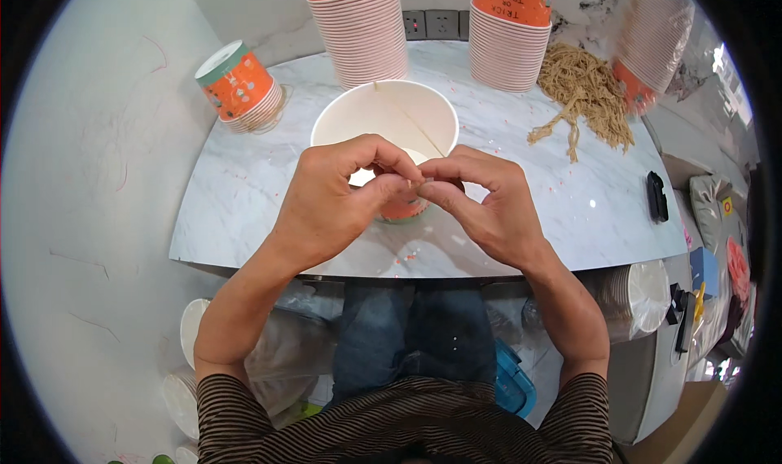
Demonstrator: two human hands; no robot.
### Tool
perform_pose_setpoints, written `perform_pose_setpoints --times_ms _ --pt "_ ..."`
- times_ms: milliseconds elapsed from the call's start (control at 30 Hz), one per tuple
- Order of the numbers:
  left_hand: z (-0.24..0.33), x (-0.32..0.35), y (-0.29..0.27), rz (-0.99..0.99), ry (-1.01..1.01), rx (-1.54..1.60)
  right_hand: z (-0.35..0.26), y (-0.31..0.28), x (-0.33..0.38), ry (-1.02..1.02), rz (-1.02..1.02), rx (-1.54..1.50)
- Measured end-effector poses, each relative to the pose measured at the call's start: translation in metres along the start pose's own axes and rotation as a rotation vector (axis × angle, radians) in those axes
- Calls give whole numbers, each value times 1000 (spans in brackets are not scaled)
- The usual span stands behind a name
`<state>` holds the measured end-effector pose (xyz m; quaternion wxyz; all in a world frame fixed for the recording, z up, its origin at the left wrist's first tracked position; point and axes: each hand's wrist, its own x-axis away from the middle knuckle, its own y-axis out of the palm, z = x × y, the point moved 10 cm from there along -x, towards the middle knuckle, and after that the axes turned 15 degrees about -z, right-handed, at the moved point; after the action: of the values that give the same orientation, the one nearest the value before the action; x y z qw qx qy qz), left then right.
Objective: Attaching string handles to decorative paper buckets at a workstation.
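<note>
A white-lined paper bucket (338,118) with an orange printed outside stands near the middle of the table, its mouth tilted toward me. My left hand (334,191) and my right hand (493,199) meet in front of it, fingertips almost touching. Each hand pinches thumb against forefinger. A thin tan string (411,118) crosses the bucket's mouth from its far rim down to my right fingers. What lies right between the fingertips is very small and partly hidden by the fingers. Below them, part of the bucket's orange wall shows.
Tall stacks of orange-and-white paper buckets (358,44) (509,52) stand at the back. A shorter stack (244,89) with string around its base is at the left. At the right lie a tan string heap (582,81), a plastic-wrapped stack (652,44) and a small black object (657,197).
</note>
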<state>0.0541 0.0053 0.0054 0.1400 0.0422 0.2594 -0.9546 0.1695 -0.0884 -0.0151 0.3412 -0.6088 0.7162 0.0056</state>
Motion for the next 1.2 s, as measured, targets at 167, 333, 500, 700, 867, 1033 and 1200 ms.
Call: perform_pose_setpoints --times_ms 167,333,500,700,867,1033,1200 --pt "-6 3 -2 -23 -42 39 5 1 -2 37 -36 -107" --pt "-3 2 -2 26 -58 -4 7 3 1 46 -9 -70" --pt "0 6 -8 197 -7 -3 0 5 5 -48 56 -18" --pt "13 12 -4 215 47 -293 -7 7 4 -72 32 106" --pt "33 12 7 188 249 -656 -9 6 4 -68 32 169" --pt "15 4 0 66 70 -414 -8 3 3 -52 55 139" --pt "2 -3 -2 -124 -78 -74 -2 2 -1 36 63 24"
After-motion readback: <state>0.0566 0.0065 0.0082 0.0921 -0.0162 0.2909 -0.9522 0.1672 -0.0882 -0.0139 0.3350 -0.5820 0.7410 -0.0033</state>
